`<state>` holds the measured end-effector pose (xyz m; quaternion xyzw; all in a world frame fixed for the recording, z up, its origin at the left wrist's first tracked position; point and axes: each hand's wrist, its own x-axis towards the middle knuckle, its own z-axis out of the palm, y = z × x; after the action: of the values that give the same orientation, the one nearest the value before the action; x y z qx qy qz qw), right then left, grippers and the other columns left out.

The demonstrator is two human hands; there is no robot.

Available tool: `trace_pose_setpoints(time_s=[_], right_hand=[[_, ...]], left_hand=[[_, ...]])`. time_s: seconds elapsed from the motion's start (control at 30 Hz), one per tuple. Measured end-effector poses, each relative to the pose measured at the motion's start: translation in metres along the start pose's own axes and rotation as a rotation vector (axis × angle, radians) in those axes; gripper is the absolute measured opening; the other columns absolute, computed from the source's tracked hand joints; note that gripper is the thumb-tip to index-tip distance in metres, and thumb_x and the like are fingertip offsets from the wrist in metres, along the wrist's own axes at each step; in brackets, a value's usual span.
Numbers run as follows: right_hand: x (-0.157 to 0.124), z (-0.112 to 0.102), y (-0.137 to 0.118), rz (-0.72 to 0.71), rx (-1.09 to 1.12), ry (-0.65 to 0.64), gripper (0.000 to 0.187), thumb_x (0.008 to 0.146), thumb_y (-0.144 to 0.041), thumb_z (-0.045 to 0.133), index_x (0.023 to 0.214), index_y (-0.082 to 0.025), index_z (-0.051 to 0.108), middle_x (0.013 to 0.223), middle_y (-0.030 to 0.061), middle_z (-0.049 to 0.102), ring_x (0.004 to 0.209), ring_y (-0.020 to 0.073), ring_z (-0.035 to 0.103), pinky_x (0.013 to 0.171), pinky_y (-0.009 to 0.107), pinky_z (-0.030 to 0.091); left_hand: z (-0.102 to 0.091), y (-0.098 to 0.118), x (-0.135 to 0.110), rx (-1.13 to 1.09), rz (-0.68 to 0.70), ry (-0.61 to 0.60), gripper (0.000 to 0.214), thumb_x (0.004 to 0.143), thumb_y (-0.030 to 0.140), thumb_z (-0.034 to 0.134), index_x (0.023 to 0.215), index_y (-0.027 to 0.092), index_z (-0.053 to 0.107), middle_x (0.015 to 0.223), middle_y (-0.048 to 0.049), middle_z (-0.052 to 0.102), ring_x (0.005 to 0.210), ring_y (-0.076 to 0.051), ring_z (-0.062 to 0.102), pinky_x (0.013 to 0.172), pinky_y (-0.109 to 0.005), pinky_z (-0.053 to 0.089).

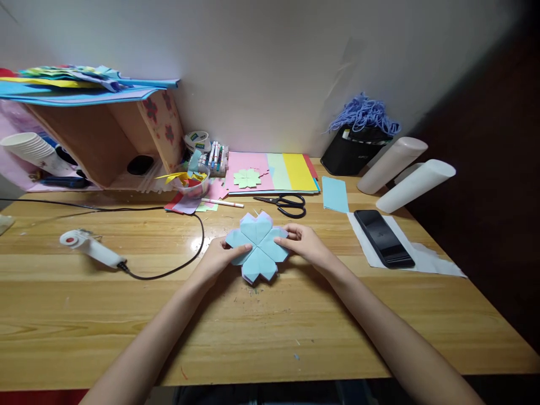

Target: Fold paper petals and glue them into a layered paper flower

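A light blue folded paper flower (258,243) with four heart-shaped petals is held over the middle of the table, lilac paper showing along its edges. My left hand (220,254) grips its left petal, thumb on the top face and fingers beneath. On the opposite side, my right hand (304,241) pinches the right petal between thumb and fingers. The undersides of both hands' fingers are partly hidden by the paper. Behind the flower lie black-handled scissors (291,203) and a white marker (223,202). A pale green paper flower (247,178) rests on stacked coloured sheets (299,171).
A corded white glue gun (95,247) lies at left, its black cable looping toward the middle. Further back stand a cardboard box (162,126) and a tub of paper scraps (192,183). At right are a phone (383,239), blue paper (335,194) and white rolls (415,185).
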<state>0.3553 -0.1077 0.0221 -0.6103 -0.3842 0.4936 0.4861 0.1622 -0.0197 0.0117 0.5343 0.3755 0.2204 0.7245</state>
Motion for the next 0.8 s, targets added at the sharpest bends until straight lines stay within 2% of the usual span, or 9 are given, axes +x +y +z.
trace_pose_setpoints(time_s=[0.2, 0.53, 0.8], right_hand=[[0.001, 0.008, 0.007, -0.024, 0.046, 0.001, 0.037, 0.062, -0.037, 0.069, 0.091, -0.016, 0.059, 0.089, 0.0059, 0.068, 0.08, 0.0202, 0.064, 0.065, 0.028, 0.051], [0.003, 0.012, 0.012, -0.034, 0.062, 0.011, 0.035, 0.062, -0.033, 0.07, 0.089, -0.015, 0.06, 0.084, 0.0053, 0.068, 0.075, 0.0184, 0.064, 0.063, 0.026, 0.05], [0.002, 0.011, 0.011, -0.022, 0.052, 0.016, 0.036, 0.062, -0.033, 0.07, 0.091, -0.014, 0.061, 0.086, 0.0058, 0.068, 0.077, 0.0198, 0.064, 0.064, 0.026, 0.05]], left_hand=[[0.002, -0.001, -0.001, -0.005, 0.023, 0.057, 0.034, 0.056, 0.033, 0.074, 0.081, 0.012, 0.068, 0.082, -0.0092, 0.069, 0.072, -0.021, 0.061, 0.066, -0.028, 0.045], [0.002, 0.0, -0.001, 0.001, -0.005, 0.042, 0.03, 0.057, 0.032, 0.074, 0.079, 0.012, 0.068, 0.076, -0.0072, 0.069, 0.065, -0.018, 0.061, 0.061, -0.025, 0.045], [0.001, -0.003, 0.0, 0.013, -0.014, 0.042, 0.036, 0.056, 0.033, 0.075, 0.083, 0.01, 0.068, 0.082, -0.0097, 0.069, 0.071, -0.02, 0.062, 0.065, -0.028, 0.046]])
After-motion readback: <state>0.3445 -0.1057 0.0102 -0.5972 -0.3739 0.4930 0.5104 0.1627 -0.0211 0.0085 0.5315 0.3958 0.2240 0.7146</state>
